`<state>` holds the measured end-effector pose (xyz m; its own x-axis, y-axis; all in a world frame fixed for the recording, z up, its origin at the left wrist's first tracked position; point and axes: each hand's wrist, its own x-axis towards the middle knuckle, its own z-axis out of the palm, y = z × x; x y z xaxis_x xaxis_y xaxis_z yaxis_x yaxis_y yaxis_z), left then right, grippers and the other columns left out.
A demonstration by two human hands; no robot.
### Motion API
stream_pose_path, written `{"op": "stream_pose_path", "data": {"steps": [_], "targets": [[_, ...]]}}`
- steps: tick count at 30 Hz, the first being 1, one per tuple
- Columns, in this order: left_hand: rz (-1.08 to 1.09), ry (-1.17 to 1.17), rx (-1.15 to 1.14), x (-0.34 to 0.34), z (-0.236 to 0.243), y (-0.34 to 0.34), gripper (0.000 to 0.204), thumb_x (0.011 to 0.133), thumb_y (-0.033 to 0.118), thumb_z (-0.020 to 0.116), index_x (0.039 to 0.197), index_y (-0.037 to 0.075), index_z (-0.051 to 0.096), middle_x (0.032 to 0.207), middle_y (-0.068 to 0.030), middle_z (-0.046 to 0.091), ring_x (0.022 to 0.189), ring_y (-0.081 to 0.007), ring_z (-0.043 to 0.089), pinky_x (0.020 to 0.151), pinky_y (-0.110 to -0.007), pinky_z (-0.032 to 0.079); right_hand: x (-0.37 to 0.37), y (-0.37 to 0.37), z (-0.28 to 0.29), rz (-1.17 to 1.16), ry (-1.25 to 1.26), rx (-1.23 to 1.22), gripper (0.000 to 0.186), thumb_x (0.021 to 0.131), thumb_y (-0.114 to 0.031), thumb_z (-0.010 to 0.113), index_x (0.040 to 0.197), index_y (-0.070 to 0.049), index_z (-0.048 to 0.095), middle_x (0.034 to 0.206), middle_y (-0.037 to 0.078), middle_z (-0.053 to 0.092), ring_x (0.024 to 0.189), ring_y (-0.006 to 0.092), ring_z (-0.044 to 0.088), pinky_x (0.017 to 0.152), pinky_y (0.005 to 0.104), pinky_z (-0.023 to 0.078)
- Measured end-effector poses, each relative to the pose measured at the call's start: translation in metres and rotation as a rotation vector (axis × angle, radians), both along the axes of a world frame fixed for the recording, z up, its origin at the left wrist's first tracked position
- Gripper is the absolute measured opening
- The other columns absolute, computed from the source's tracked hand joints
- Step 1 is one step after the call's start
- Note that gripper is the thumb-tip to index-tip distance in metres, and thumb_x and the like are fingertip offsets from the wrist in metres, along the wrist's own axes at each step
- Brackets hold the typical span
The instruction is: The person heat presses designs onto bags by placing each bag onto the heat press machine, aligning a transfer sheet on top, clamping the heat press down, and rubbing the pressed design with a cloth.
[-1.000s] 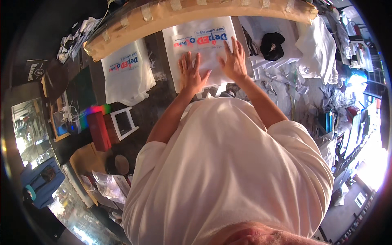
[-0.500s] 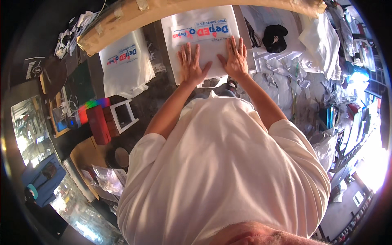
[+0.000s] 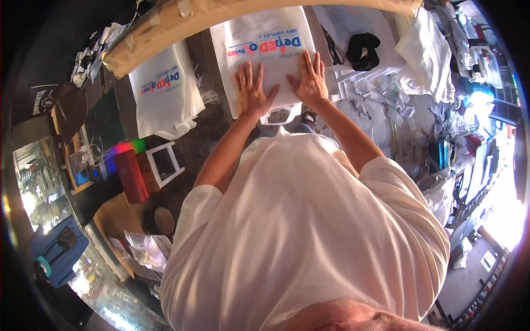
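My left hand (image 3: 254, 95) and right hand (image 3: 311, 84) hide parts of the white printed bag (image 3: 282, 73) under them. Just past my fingertips, its smallest lettering (image 3: 291, 55) is too fine for me to read. Farther ahead, the taped brown beam (image 3: 221, 11) runs off the top edge. Below my right wrist, a shoe (image 3: 309, 117) shows only partly above my shirt (image 3: 309, 220). Far right of that hand, glare (image 3: 503, 226) blots out detail.

A dim, cluttered workroom — glaring white light (image 3: 505, 218) at the right edge.
Pale scraps (image 3: 359, 113) litter the dark floor (image 3: 214, 131) on the right; on the left, a small white frame (image 3: 172, 177) sits beside a red box-shaped piece (image 3: 131, 177) — farther out, a glossy panel (image 3: 40, 185) catches reflections.
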<state>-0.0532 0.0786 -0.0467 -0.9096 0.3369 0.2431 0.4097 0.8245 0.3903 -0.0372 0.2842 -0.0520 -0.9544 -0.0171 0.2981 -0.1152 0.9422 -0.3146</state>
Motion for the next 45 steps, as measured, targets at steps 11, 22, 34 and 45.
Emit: {"op": "stream_pose_path", "data": {"steps": [11, 22, 34, 45], "targets": [[-0.003, 0.02, 0.023, 0.0004, -0.0018, -0.0009, 0.084, 0.086, 0.052, 0.065, 0.152, 0.01, 0.034, 0.158, -0.0257, 0.023, 0.146, -0.0478, 0.019, 0.12, -0.059, 0.012, 0.0005, 0.0001, 0.0009, 0.012, 0.032, 0.003, 0.08, 0.091, -0.046, 0.062, 0.147, 0.006, 0.035, 0.156, 0.023, 0.03, 0.145, 0.0497, 0.02, 0.117, 0.058, 0.022], [0.0, 0.028, -0.017, 0.0, -0.0026, -0.0013, 0.084, 0.087, 0.056, 0.063, 0.152, 0.012, 0.034, 0.159, -0.0227, 0.022, 0.146, -0.0457, 0.019, 0.12, -0.058, 0.012, 0.0002, -0.0003, 0.0034, 0.003, 0.046, 0.007, 0.081, 0.09, -0.043, 0.066, 0.147, 0.006, 0.035, 0.155, 0.024, 0.031, 0.144, 0.0484, 0.024, 0.116, 0.0568, 0.025], [0.003, 0.016, -0.018, 0.0017, -0.0021, -0.0017, 0.086, 0.086, 0.055, 0.064, 0.154, 0.014, 0.032, 0.16, -0.0215, 0.022, 0.147, -0.0447, 0.018, 0.12, -0.058, 0.011, 0.0022, -0.0023, 0.0029, -0.008, 0.03, 0.014, 0.082, 0.091, -0.044, 0.063, 0.148, 0.006, 0.032, 0.156, 0.023, 0.03, 0.145, 0.0474, 0.023, 0.117, 0.0555, 0.023], [0.01, 0.025, -0.007, -0.0021, -0.0057, -0.0001, 0.086, 0.085, 0.055, 0.065, 0.153, 0.014, 0.034, 0.16, -0.021, 0.022, 0.146, -0.045, 0.02, 0.12, -0.058, 0.012, -0.0036, 0.001, 0.0029, -0.008, 0.003, 0.007, 0.083, 0.09, -0.045, 0.062, 0.148, 0.007, 0.033, 0.156, 0.023, 0.029, 0.146, 0.048, 0.02, 0.118, 0.0552, 0.019]]}}
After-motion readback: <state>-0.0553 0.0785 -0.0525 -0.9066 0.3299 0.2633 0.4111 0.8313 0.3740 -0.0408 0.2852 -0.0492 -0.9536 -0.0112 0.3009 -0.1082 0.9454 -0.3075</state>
